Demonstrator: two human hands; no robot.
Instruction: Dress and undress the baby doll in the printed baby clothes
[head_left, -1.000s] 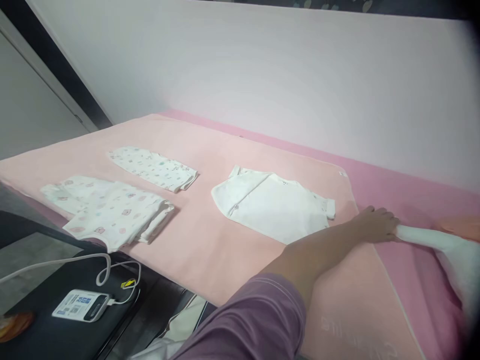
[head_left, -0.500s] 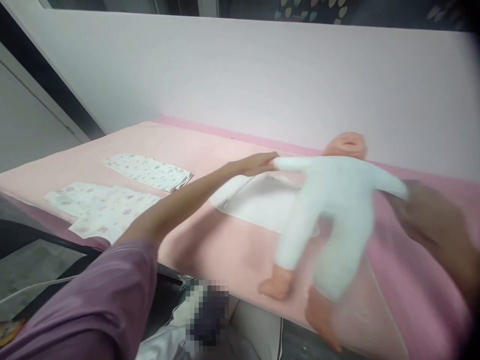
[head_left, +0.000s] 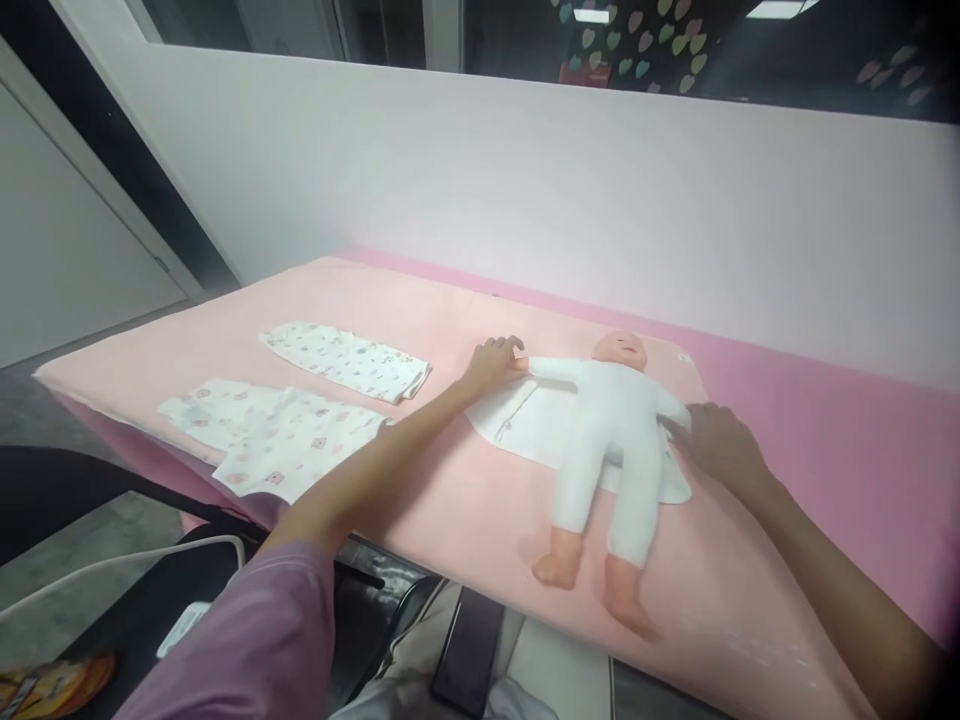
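A baby doll (head_left: 611, 410) with a white cloth body and bare plastic head, hands and feet lies face up, its feet towards me. Beneath it a white garment (head_left: 517, 425) is spread, partly covered by the doll's body. My left hand (head_left: 493, 365) is closed on the doll's hand on the left, with that arm stretched out sideways. On the other side, my right hand (head_left: 716, 435) grips the end of the doll's other arm; most of its fingers are hidden. Both of the doll's legs point to the table's front edge.
Patterned white baby trousers (head_left: 349, 360) and a patterned top (head_left: 277, 430) lie to the left on the pink-covered table (head_left: 450, 520). A white wall (head_left: 525, 180) rises behind. A dark phone (head_left: 469, 650) rests on my lap, and a white cable (head_left: 127, 560) runs at lower left.
The doll has come down from above the table onto the white garment, with both my hands still on its arms. My view has tilted up slightly.
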